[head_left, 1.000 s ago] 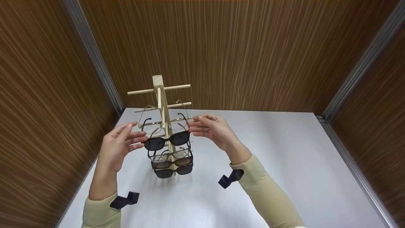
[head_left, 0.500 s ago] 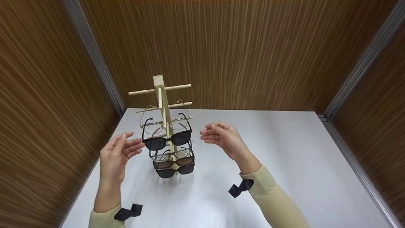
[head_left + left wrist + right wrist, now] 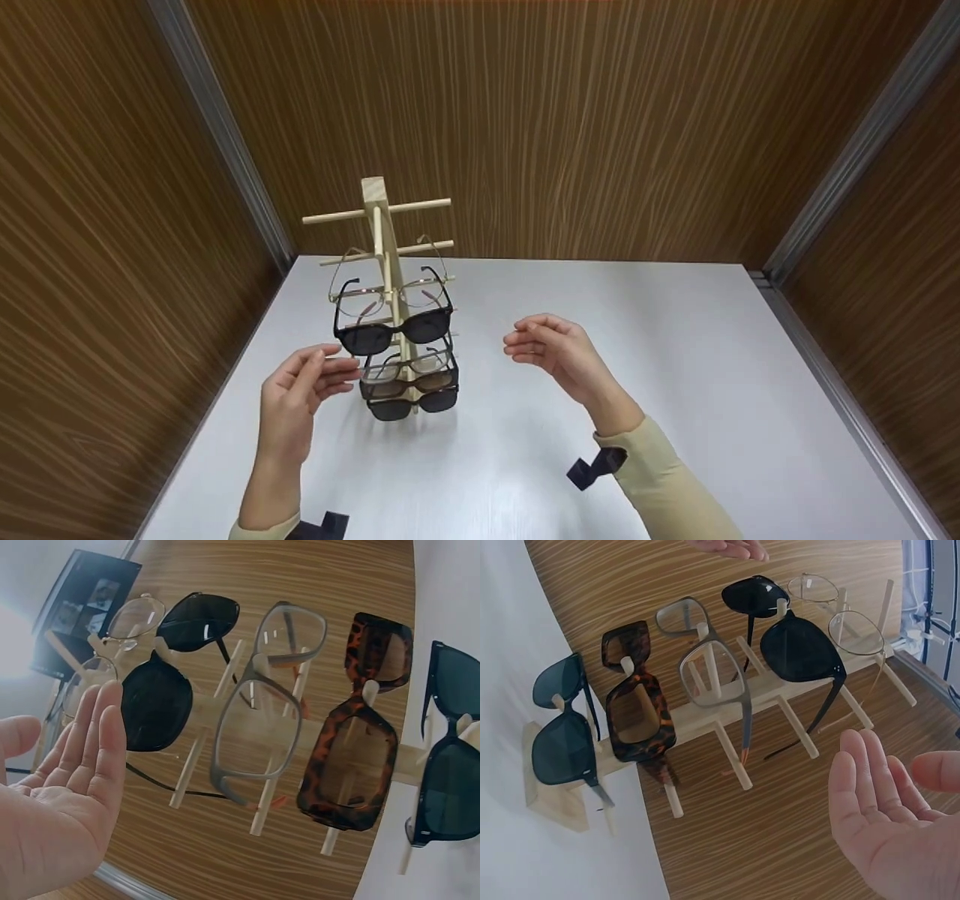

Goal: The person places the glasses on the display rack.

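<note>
A wooden eyewear rack (image 3: 373,189) with crossbars stands left of centre. Wire-rim glasses (image 3: 855,634) hang highest, below a bare top bar. Under them come black sunglasses (image 3: 427,328), grey-framed glasses (image 3: 259,727), tortoiseshell sunglasses (image 3: 349,765) and, lowest, dark sunglasses (image 3: 456,784). My left hand (image 3: 296,397) is beside the rack's left side, its relaxed fingers overlapping the edge of the glasses in the head view and gripping nothing. To the right, apart from the rack, my right hand (image 3: 559,352) hovers with loosely bent fingers and holds nothing.
The rack stands on a white tabletop (image 3: 675,375). Wood-grain panels (image 3: 525,135) enclose the back and both sides, with metal strips (image 3: 217,120) at the corners. A dark screen (image 3: 94,600) shows beyond in the left wrist view.
Both hands have come away from the black sunglasses and lowered toward the person. The right hand has moved right, clear of the rack. The sunglasses stay on their bar.
</note>
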`<state>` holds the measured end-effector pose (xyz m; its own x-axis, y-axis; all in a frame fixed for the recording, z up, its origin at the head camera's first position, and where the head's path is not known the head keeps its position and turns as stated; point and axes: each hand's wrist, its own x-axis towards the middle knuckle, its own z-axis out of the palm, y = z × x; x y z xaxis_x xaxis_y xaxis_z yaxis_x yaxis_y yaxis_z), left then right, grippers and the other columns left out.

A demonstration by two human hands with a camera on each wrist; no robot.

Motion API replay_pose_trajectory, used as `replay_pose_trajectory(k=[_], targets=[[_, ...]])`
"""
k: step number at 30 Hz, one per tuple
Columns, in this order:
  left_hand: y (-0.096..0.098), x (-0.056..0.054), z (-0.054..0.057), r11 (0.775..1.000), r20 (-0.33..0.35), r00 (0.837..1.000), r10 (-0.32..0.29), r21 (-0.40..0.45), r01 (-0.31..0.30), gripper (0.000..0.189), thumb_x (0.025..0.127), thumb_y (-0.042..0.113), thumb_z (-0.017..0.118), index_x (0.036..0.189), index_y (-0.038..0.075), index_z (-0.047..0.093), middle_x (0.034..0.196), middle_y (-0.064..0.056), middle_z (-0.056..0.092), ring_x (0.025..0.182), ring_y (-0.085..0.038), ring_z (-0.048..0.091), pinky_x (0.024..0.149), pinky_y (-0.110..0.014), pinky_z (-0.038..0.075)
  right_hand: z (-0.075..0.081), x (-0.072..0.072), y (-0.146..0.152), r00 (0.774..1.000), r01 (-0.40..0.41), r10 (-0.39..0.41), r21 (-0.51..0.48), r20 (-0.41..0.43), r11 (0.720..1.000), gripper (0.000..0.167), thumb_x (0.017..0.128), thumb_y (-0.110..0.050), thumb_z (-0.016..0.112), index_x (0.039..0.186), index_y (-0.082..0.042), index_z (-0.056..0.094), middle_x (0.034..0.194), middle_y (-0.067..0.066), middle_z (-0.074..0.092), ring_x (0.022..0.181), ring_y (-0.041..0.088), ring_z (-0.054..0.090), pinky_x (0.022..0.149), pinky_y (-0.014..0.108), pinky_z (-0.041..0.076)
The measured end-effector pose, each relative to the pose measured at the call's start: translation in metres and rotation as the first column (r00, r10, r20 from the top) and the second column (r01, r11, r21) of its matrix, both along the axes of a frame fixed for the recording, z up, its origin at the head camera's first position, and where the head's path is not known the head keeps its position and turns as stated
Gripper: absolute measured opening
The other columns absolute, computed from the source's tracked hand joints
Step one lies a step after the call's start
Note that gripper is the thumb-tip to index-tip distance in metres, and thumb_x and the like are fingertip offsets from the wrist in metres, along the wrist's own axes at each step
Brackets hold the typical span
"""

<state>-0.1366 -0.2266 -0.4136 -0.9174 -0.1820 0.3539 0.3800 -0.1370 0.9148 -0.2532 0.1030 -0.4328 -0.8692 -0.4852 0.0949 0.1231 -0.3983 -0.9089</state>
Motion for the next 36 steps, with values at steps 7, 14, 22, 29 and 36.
replay_pose_trajectory(k=[7, 14, 22, 29, 36], targets=[[0.007, 0.004, -0.013, 0.996, 0.034, 0.996, -0.088, 0.005, 0.088, 0.035, 0.099, 0.017, 0.048, 0.11, -0.016, 0.05, 0.094, -0.026, 0.065, 0.085, -0.033, 0.066, 0.072, -0.037, 0.055, -0.016, 0.007, 0.01, 1.0, -0.014, 0.014, 0.039, 0.005, 0.999, 0.017, 0.094, -0.012, 0.055, 0.103, 0.002, 0.059, 0.098, 0.019, 0.065, 0.09, 0.029, 0.064, 0.084, 0.041, 0.051], [0.016, 0.006, -0.031, 0.99, 0.119, 0.983, -0.138, 0.026, 0.136, 0.04, 0.098, 0.019, 0.049, 0.11, -0.02, 0.048, 0.096, -0.025, 0.065, 0.086, -0.033, 0.066, 0.073, -0.038, 0.054, -0.039, 0.014, 0.022, 0.998, 0.033, -0.036, 0.068, 0.045, 0.997, 0.019, 0.095, -0.015, 0.055, 0.104, 0.001, 0.06, 0.098, 0.019, 0.066, 0.089, 0.029, 0.064, 0.083, 0.04, 0.052], [0.028, 0.006, -0.048, 0.977, 0.187, 0.959, -0.212, 0.07, 0.202, 0.04, 0.097, 0.018, 0.05, 0.11, -0.02, 0.048, 0.097, -0.024, 0.065, 0.089, -0.036, 0.065, 0.074, -0.04, 0.054, -0.061, 0.023, 0.04, 0.994, 0.063, -0.069, 0.069, 0.09, 0.996, 0.021, 0.095, -0.015, 0.055, 0.106, 0.003, 0.058, 0.099, 0.018, 0.065, 0.09, 0.03, 0.064, 0.083, 0.039, 0.051], [0.043, 0.003, -0.063, 0.959, 0.242, 0.928, -0.283, 0.101, 0.266, 0.038, 0.097, 0.019, 0.051, 0.113, -0.015, 0.049, 0.099, -0.023, 0.065, 0.09, -0.035, 0.065, 0.077, -0.039, 0.053, -0.076, 0.028, 0.053, 0.988, 0.103, -0.113, 0.094, 0.105, 0.99, 0.021, 0.096, -0.013, 0.051, 0.108, 0.004, 0.056, 0.099, 0.019, 0.065, 0.09, 0.03, 0.065, 0.083, 0.038, 0.052], [0.065, -0.006, -0.08, 0.933, 0.248, 0.9, -0.359, 0.135, 0.334, 0.035, 0.096, 0.018, 0.052, 0.111, -0.013, 0.053, 0.1, -0.023, 0.066, 0.089, -0.031, 0.066, 0.075, -0.035, 0.054, -0.087, 0.032, 0.065, 0.977, 0.159, -0.179, 0.159, 0.119, 0.974, 0.025, 0.095, -0.017, 0.055, 0.109, 0.004, 0.056, 0.1, 0.019, 0.065, 0.09, 0.031, 0.064, 0.083, 0.039, 0.052]])
